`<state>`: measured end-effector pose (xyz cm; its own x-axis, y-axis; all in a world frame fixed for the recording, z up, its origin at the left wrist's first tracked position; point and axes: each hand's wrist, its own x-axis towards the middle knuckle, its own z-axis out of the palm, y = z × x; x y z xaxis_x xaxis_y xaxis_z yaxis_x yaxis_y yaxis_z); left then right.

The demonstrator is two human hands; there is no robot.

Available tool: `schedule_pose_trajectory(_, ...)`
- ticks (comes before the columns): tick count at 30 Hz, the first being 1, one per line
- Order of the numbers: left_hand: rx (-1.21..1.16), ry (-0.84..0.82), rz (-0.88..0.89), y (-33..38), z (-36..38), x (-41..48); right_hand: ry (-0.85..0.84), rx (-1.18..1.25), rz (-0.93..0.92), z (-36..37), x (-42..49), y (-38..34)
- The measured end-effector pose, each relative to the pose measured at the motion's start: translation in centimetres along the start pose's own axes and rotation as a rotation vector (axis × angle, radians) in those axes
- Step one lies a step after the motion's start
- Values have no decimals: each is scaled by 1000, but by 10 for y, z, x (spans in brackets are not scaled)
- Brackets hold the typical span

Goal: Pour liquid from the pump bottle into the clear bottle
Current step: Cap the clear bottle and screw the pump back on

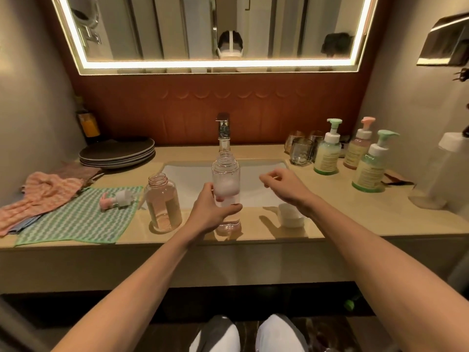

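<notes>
The person is steadying the clear bottle (225,174) upright on the counter (355,219), just in front of the sink (253,171). That looks meant to stop it tipping while it is being filled. The left hand (213,212) is wrapping its lower half, thumb in front and fingers curling round behind. Its neck is standing open, with a white cap (290,215) lying to its right. A little pinkish liquid and foam are showing inside.

The pump bottle (162,199) is standing just left of it, also open. Its pump (115,199) is lying on the green cloth (76,219), presumably to catch drips.

The right hand (281,185) is hovering over the sink with the wrist bent down and the fingers loosely curled. Thumb and forefinger are close together, but I cannot tell whether they are pinching anything.
</notes>
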<state>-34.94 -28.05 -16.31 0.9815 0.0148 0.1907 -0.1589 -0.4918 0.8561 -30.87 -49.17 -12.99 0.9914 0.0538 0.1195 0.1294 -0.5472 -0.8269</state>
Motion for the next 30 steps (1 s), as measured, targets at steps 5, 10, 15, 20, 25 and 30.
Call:
schedule_pose_trajectory(5, -38, -39, 18, 9, 25, 3, -75, -288, 63, -23, -6, 29)
schedule_pose_trajectory(10, -42, -120, 13, 8, 34, 9, -270, -599, 112, -27, -10, 45)
schedule_pose_trajectory(15, -39, -172, 19, 3, 34, 12, -179, -861, 63, -21, -11, 50)
schedule_pose_trajectory(20, -7, -226, 50, -1, 33, 14, -84, -807, 63, -14, -6, 43)
schedule_pose_trajectory(25, -11, -237, 60, -4, 34, 16, 292, -163, -69, -19, -4, 11)
schedule_pose_trajectory(30, -26, -239, 62, -5, 35, 15, 464, 289, -157, -21, -3, -37)
